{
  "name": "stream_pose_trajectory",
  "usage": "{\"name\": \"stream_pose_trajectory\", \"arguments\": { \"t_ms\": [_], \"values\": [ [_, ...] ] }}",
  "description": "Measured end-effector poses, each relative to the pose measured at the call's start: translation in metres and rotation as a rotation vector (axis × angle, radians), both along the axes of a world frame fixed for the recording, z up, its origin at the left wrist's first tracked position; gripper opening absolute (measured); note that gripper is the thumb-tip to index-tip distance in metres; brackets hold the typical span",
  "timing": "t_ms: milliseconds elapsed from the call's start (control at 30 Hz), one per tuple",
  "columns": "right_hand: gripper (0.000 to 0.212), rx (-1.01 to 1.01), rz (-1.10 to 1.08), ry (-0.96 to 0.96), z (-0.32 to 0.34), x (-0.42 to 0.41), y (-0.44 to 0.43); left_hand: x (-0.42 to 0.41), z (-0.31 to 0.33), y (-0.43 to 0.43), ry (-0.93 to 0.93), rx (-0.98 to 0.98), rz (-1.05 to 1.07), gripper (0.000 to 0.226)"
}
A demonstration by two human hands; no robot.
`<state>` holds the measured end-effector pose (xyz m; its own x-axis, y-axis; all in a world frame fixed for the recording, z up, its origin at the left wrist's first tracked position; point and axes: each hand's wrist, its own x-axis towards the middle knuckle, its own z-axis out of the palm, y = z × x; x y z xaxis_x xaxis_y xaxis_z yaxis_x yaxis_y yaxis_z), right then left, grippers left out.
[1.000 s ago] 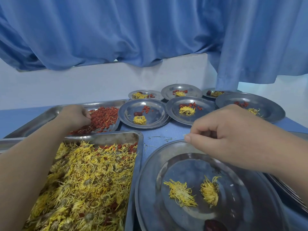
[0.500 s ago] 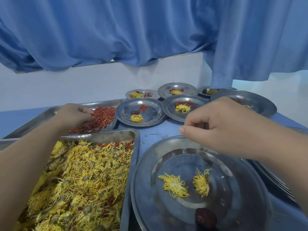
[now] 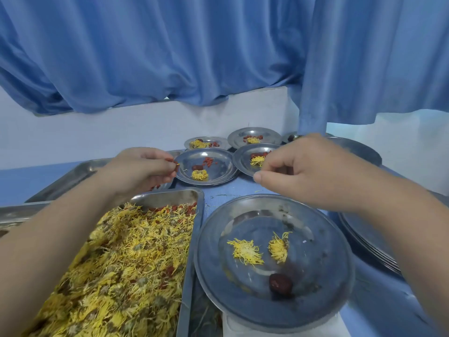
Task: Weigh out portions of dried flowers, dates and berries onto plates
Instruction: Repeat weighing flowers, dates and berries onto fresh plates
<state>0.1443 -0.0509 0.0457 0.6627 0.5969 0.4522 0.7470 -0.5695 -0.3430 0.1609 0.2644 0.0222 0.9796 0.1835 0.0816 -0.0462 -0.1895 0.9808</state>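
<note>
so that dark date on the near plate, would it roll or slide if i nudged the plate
The date looks rounded and smooth-skinned, so it would probably roll or skid across the near plate, whose metal looks slick. It seems compact, likely heavier than the wispy dried flowers beside it, which would probably flutter instead.

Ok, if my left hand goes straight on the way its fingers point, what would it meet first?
Probably the rim of the small plate just beyond the left hand, which pinches red berries; its height above that plate is unclear.
</note>
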Motion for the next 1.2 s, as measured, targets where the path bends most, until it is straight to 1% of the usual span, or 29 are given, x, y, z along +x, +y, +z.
{"name": "stream_pose_trajectory", "arguments": {
  "t_ms": [100,233,300,400,467,567,633,767,867,933,1000,1100,1200],
  "values": [
    [0.038,-0.003,0.023,-0.008,0.004,-0.016,0.002,-0.016,0.0,-0.036,0.014,-0.028,-0.108,0.01],
    [0.034,0.199,0.013,-0.069,0.011,-0.039,-0.009,-0.029,-0.009,-0.079,0.026,0.015,-0.208,0.01],
    [0.032,0.252,0.015,-0.088,0.006,-0.051,-0.019,-0.032,-0.012,-0.097,0.003,0.105,-0.226,0.01],
    [0.037,0.183,0.001,-0.076,-0.019,-0.065,-0.037,-0.034,-0.014,-0.119,-0.03,0.241,-0.206,0.011],
    [0.036,0.155,-0.042,-0.057,-0.043,-0.073,-0.052,-0.035,-0.015,-0.13,-0.043,0.38,-0.175,0.01],
    [0.036,0.218,-0.098,-0.026,-0.074,-0.081,-0.074,-0.037,-0.016,-0.142,-0.043,0.593,-0.158,0.014],
    [0.035,0.248,-0.132,-0.009,-0.083,-0.079,-0.082,-0.039,-0.016,-0.145,-0.028,0.66,-0.15,0.015],
    [0.033,0.328,-0.163,-0.011,-0.083,-0.071,-0.088,-0.04,-0.016,-0.147,-0.05,0.711,-0.133,0.019],
    [0.035,0.249,-0.164,-0.042,-0.084,-0.072,-0.089,-0.041,-0.017,-0.145,-0.056,0.728,-0.122,0.025],
    [0.038,0.224,-0.168,-0.05,-0.084,-0.073,-0.089,-0.042,-0.017,-0.143,-0.055,0.699,-0.099,0.026],
    [0.039,0.225,-0.169,-0.054,-0.084,-0.073,-0.089,-0.043,-0.017,-0.143,-0.073,0.683,-0.065,0.022],
    [0.039,0.209,-0.17,-0.061,-0.084,-0.072,-0.087,-0.043,-0.016,-0.143,-0.103,0.722,-0.01,0.015],
    [0.04,0.177,-0.176,-0.053,-0.086,-0.071,-0.087,-0.044,-0.016,-0.143,-0.105,0.683,0.018,0.014]
  ]
}}
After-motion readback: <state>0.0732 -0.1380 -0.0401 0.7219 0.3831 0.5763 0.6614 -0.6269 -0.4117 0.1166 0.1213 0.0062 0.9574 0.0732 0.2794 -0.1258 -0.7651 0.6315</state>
